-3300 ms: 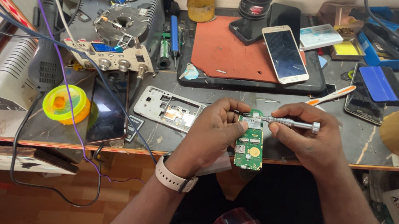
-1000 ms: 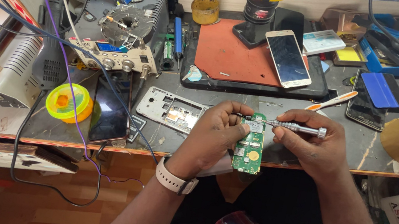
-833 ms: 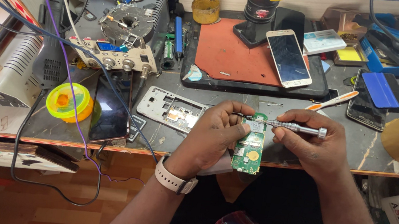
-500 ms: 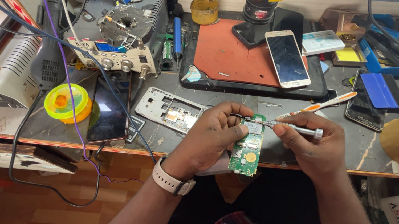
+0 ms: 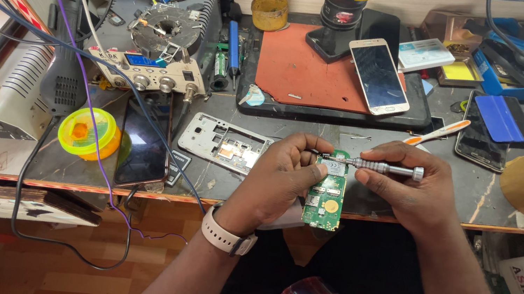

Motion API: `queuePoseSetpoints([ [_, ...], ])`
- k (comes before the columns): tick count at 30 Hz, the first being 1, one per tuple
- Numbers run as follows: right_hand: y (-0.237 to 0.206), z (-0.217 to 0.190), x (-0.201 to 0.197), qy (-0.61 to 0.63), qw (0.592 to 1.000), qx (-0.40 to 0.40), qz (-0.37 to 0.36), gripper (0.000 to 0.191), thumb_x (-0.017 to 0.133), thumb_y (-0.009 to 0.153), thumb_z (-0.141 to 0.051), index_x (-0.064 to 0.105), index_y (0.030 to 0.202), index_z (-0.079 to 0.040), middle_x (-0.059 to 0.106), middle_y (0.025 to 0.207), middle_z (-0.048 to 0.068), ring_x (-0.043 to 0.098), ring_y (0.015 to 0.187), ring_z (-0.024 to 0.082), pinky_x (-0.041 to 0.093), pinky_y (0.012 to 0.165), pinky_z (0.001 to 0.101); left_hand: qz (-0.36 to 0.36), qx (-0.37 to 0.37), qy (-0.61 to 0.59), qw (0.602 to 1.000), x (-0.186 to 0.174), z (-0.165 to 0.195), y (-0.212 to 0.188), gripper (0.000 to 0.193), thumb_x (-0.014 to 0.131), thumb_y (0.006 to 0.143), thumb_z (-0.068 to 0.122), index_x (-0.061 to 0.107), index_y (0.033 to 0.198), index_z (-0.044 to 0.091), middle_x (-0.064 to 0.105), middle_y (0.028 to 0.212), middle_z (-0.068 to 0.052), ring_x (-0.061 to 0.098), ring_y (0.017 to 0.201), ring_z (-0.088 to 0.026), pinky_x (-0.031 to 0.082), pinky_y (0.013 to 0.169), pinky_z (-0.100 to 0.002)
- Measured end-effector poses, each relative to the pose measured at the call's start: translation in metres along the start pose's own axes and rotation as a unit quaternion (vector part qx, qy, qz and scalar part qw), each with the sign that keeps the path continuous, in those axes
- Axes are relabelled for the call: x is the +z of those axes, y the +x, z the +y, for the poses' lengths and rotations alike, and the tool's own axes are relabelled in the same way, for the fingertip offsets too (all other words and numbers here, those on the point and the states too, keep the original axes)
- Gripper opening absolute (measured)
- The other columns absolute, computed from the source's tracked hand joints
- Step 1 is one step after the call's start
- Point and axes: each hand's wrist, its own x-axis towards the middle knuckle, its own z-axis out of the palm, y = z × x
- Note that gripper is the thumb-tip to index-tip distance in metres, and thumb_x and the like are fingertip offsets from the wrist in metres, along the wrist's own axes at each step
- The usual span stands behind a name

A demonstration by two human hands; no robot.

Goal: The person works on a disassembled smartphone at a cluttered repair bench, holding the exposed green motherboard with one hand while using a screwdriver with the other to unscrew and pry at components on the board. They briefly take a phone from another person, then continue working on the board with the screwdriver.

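L hand: your left hand (image 5: pixel 278 178) pinches small green circuit board (image 5: pixel 324 203).
R hand: your right hand (image 5: pixel 410 193) pinches thin silver metal screwdriver (image 5: pixel 372 165), tip on board.

We see two hands, one green circuit board (image 5: pixel 323 203), one small screwdriver (image 5: pixel 379 167), two phones, one toothbrush (image 5: pixel 436 133), and one red mat (image 5: pixel 303 72).

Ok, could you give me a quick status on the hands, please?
Left hand grips green circuit board. Right hand holds metal screwdriver, tip at board's top. Nothing obstructing.
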Motion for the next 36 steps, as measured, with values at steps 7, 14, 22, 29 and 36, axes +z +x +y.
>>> queuePoseSetpoints([
  [7,-0.0004,-0.0018,0.0011,-0.030,0.998,0.049,0.024,0.020,0.083,0.085,-0.011,0.078,0.101,0.002,0.072,0.084,0.003,0.062,0.074,0.006,0.049,0.063,0.0204,-0.007,-0.001,-0.023,1.000,-0.0010,-0.0009,0.0002,0.034,0.064,0.094,0.002,0.056,0.127,-0.005,0.061,0.087,0.000,0.054,0.068,-0.002,0.045,0.058,-0.017],
  [14,0.0001,-0.0016,0.0008,-0.016,0.999,0.039,0.019,0.023,0.084,0.084,-0.013,0.079,0.102,0.000,0.073,0.085,0.002,0.063,0.075,0.006,0.050,0.065,0.0193,-0.010,0.003,-0.009,1.000,-0.0014,-0.0010,0.0005,0.033,0.064,0.095,0.002,0.057,0.126,-0.006,0.060,0.086,0.000,0.053,0.066,-0.002,0.044,0.058,-0.017],
  [22,-0.0046,0.0003,-0.0011,-0.011,0.999,0.025,0.025,0.027,0.084,0.083,-0.008,0.076,0.107,0.002,0.072,0.089,0.003,0.062,0.079,0.004,0.048,0.069,0.0191,-0.005,-0.010,0.002,1.000,0.0008,-0.0007,0.0016,0.034,0.063,0.094,0.003,0.057,0.126,-0.006,0.062,0.087,-0.001,0.055,0.067,-0.002,0.046,0.058,-0.017],
  [29,-0.0058,-0.0009,-0.0010,-0.003,1.000,0.021,0.021,0.025,0.082,0.082,-0.004,0.075,0.104,0.002,0.075,0.094,0.004,0.069,0.085,0.007,0.054,0.074,0.0201,0.008,-0.012,0.009,1.000,0.0028,-0.0003,0.0008,0.034,0.063,0.094,0.003,0.057,0.126,-0.006,0.062,0.087,-0.001,0.056,0.068,-0.002,0.046,0.058,-0.017],
  [36,-0.0032,-0.0011,0.0008,-0.004,0.999,0.032,0.017,0.024,0.083,0.081,-0.004,0.076,0.104,0.002,0.074,0.091,0.003,0.066,0.081,0.005,0.051,0.069,0.0201,0.010,-0.012,0.016,1.000,0.0032,0.0031,0.0010,0.034,0.062,0.094,0.003,0.057,0.126,-0.006,0.063,0.088,-0.002,0.056,0.068,-0.002,0.046,0.059,-0.017],
])
